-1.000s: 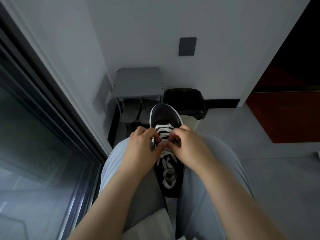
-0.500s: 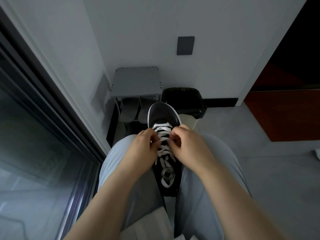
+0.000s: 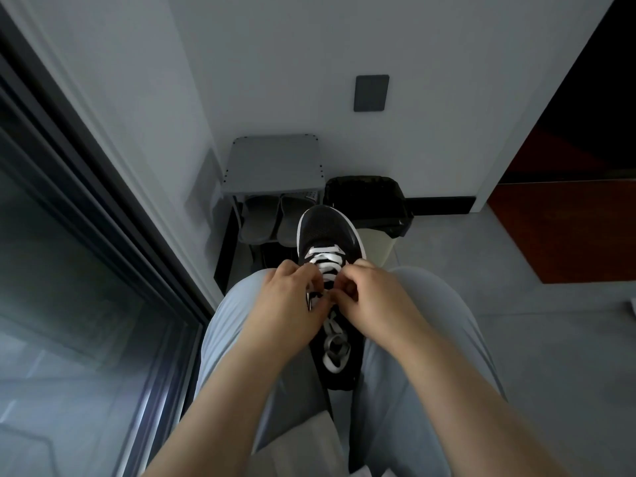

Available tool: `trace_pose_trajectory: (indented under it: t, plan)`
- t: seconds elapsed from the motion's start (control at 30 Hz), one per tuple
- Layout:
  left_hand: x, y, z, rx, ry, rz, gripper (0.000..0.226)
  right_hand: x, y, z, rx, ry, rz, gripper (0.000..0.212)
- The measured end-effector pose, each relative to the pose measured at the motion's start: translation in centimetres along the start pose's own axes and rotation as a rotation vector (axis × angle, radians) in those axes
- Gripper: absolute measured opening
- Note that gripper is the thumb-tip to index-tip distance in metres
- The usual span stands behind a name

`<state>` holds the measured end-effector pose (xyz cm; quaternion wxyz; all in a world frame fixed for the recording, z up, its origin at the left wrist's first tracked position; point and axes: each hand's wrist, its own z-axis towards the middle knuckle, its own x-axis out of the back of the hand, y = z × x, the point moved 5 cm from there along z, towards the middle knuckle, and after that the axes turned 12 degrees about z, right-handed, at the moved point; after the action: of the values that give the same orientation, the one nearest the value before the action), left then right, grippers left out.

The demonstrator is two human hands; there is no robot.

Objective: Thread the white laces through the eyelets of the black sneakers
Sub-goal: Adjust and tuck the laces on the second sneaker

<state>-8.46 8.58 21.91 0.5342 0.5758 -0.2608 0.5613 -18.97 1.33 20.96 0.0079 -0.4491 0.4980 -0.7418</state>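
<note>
A dark glass door (image 3: 86,270) fills the left side. Far along the wall, a grey rack (image 3: 275,166) stands over a pair of grey slippers (image 3: 265,218). The left hand (image 3: 285,308) has its fingers (image 3: 296,271) curled and clamped on the white lace (image 3: 325,266) at the sneaker's left edge. The black sneaker (image 3: 327,232) lies between the person's thighs, toe pointing far. The right hand (image 3: 378,301), fingers curled together, pinches the lace on the right. A black bin (image 3: 371,201) sits just beyond the toe.
</note>
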Motion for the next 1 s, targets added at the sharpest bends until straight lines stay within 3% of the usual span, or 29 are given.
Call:
trace_pose_trajectory:
  t: [0.2, 0.33, 0.43, 0.63, 0.8, 1.0]
  plan:
    - [-0.1, 0.2, 0.0, -0.048, -0.046, 0.001, 0.013, 0.2, 0.0, -0.4, -0.002, -0.033, 0.046, 0.006]
    - [0.4, -1.8, 0.3, 0.074, -0.12, -0.115, 0.005, 0.6, 0.3, -0.9, 0.007, -0.001, 0.035, 0.009]
    - [0.5, -2.9, 0.1, 0.134, -0.17, -0.183, 0.011, 0.9, 0.4, -1.3, 0.028, 0.035, 0.033, 0.013]
    - [1.3, -0.4, -0.2, 0.013, -0.024, -0.1, 0.012, 0.5, 0.1, -0.9, 0.039, 0.049, 0.02, 0.013]
    - [1.9, -1.0, -1.1, 0.03, 0.065, -0.148, 0.018, 1.0, 0.0, -1.4, 0.054, 0.085, 0.078, 0.014]
    - [0.4, -0.2, -1.5, -0.031, 0.022, -0.012, 0.021, 0.5, -0.6, -1.7, 0.026, -0.043, -0.022, 0.015]
